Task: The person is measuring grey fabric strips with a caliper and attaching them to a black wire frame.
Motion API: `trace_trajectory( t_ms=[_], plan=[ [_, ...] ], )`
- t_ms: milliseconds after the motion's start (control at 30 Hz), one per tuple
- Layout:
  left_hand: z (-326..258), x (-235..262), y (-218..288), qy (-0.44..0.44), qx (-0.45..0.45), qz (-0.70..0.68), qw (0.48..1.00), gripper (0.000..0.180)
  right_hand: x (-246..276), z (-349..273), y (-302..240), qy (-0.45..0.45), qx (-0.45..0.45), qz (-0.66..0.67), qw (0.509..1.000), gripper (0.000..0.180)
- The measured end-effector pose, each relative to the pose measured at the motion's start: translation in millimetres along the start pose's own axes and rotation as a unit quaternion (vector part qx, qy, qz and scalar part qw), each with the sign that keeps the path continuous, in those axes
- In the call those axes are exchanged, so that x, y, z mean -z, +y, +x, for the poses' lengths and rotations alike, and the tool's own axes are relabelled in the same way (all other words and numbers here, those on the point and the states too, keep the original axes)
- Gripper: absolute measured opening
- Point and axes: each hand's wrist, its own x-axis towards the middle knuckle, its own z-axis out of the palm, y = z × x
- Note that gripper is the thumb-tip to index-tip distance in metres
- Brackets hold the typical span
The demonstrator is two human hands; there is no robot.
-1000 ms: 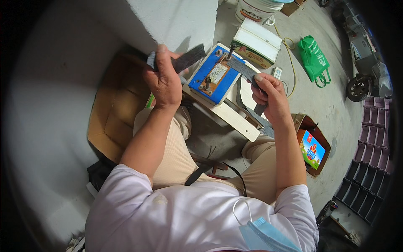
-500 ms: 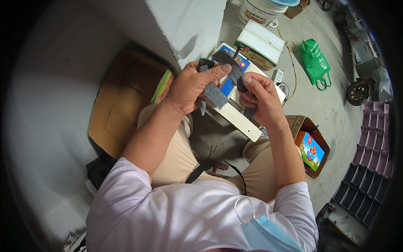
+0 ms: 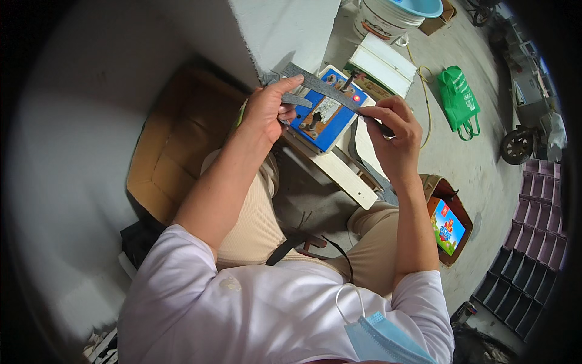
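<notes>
Strip point(image 3: 330, 92), grey; device point(image 3: 336, 125), blue-topped, with rust-brown plate point(image 3: 307, 128), mottled whitish patch point(image 3: 329, 110) and red light point(image 3: 356, 98); table point(image 3: 333, 171), cream; trousers point(image 3: 242, 227), beige, finely ribbed; mask point(image 3: 385, 341), pale blue; bag point(image 3: 458, 96), green with white print; tray point(image 3: 538, 212) at the dim rim appears mauve and black.

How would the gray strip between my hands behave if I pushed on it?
The gray strip would probably bend rather than stay stiff, since it looks thin and fabric-like. It's likely light, being so narrow. Its matte surface suggests it may not be very slippery.
</notes>
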Motion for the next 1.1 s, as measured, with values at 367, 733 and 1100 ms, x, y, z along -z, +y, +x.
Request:
trace_trajectory(
  t_ms=[367, 733, 1100],
  plan=[
    [25, -8, -5, 0.081, 0.064, -0.1, 0.99, 0.029, -7, -4, 21, 0.017, 0.034, -0.032, 0.999, 0.036],
    [47, -1, -11, 0.101, 0.023, -0.138, 0.985, 0.026, -12, -4, 24, 0.007, 0.03, -0.031, 0.999, 0.034],
    [47, -2, -12, 0.112, 0.024, -0.146, 0.983, 0.026, -10, -8, 29, 0.005, 0.038, -0.049, 0.998, 0.033]
  ],
)
